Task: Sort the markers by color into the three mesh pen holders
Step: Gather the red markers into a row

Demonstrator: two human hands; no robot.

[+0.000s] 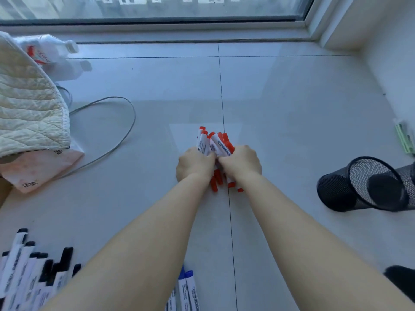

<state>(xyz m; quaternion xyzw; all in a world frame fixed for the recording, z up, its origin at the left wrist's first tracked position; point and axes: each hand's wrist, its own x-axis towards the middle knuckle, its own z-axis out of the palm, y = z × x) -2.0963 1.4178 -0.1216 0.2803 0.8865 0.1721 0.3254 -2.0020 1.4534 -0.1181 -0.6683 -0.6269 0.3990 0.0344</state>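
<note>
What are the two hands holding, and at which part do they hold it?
Both the left hand and the right hand grip one bundle of red markers around its middle; capped ends stick out above and below.

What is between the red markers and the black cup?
Only bare floor tiles lie between the red markers and the black cup, seen from the head camera.

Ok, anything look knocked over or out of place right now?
Yes: the black mesh pen holder at the right lies tipped on its side, mouth toward the camera, apparently empty. Both hands, left and right, grip the red markers in one bundle.
</note>
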